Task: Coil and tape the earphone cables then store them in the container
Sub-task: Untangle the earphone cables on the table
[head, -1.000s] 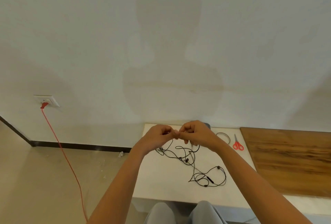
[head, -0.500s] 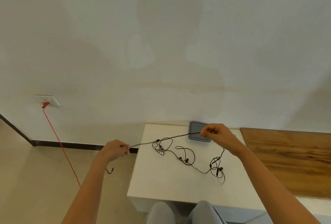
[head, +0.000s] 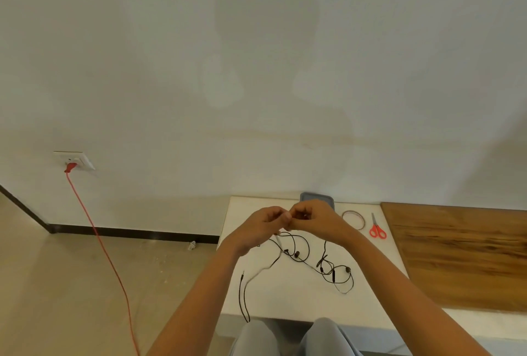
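Black earphone cables (head: 306, 258) lie tangled on the white table (head: 285, 298), with one end trailing over the front edge. My left hand (head: 263, 226) and my right hand (head: 313, 220) meet fingertip to fingertip above the tangle, both pinching the cable between them. A grey container (head: 315, 197) sits at the table's back edge, partly hidden behind my right hand. A ring of tape (head: 353, 219) lies to the right of my hands.
Red scissors (head: 377, 229) lie beside the tape ring. A wooden board (head: 462, 253) covers the right of the surface. A red cord (head: 99, 244) runs from a wall socket (head: 74, 159) down across the floor at the left. My knees show below the table.
Half a second ago my hands were spread wide with the cable stretched between them. They have come back together over the table, and the cable's free end now hangs off the front edge.
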### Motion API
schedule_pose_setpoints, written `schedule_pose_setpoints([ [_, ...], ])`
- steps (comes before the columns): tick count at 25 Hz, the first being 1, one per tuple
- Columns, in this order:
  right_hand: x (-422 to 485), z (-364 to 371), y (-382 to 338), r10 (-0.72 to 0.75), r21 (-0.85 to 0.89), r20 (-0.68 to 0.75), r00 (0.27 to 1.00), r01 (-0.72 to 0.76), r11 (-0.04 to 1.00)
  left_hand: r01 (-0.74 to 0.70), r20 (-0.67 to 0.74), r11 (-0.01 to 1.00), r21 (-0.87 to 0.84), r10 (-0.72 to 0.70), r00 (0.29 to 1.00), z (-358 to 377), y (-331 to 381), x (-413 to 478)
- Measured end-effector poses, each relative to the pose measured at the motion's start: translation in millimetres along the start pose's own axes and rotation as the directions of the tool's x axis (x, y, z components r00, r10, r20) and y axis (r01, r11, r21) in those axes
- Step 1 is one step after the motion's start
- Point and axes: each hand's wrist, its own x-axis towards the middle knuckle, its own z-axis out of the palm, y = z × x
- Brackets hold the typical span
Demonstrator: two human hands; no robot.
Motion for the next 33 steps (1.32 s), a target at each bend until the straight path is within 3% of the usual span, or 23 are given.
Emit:
schedule_pose_setpoints([
  [4,-4,-23,3,0.056,0.042,-0.080,0.995,-0.053,0.998,-0.026,-0.146,0.966,0.258,0.065,0.987,-24,-10,-6],
  [9,-15,-55,20,0.102,0.059,-0.147,0.984,-0.094,0.994,0.079,-0.375,0.967,0.241,0.018,0.927,-80,-32,-32],
  [12,-15,-56,18,0.121,0.070,-0.153,0.981,-0.111,0.991,0.209,-0.368,0.953,0.221,-0.117,0.923,-96,-44,-40],
  [16,-10,-44,5,0.067,0.035,-0.110,0.992,-0.064,0.997,0.361,-0.232,0.802,0.476,-0.281,0.931,-86,-28,-37],
  [17,-7,-40,1,0.055,0.005,-0.101,0.993,-0.055,0.998,0.319,-0.219,0.832,0.454,-0.243,0.945,-76,-16,-33],
  [19,-2,-30,-9,0.040,-0.038,-0.071,0.997,-0.042,0.998,0.143,-0.179,0.972,0.189,-0.109,0.978,-47,14,-26],
  [21,2,-22,-18,-0.002,-0.059,-0.046,0.999,-0.001,0.998,-0.003,-0.095,0.999,-0.038,0.000,0.995,-18,37,-14],
  [23,4,-20,-24,-0.019,-0.028,-0.068,0.997,0.017,0.999,-0.033,-0.041,0.990,-0.137,0.028,0.999,-2,39,-4],
  [28,-2,-35,-21,0.071,0.054,-0.109,0.992,-0.065,0.996,-0.086,-0.218,0.981,0.173,0.124,0.968,-16,29,-6],
  [31,-9,-40,-14,0.082,0.087,-0.102,0.991,-0.074,0.994,-0.110,-0.346,0.970,0.218,0.182,0.921,-35,22,-14],
  [33,-11,-38,-10,0.076,0.125,-0.110,0.991,-0.062,0.990,-0.083,-0.360,0.971,0.225,0.162,0.919,-44,18,-16],
])
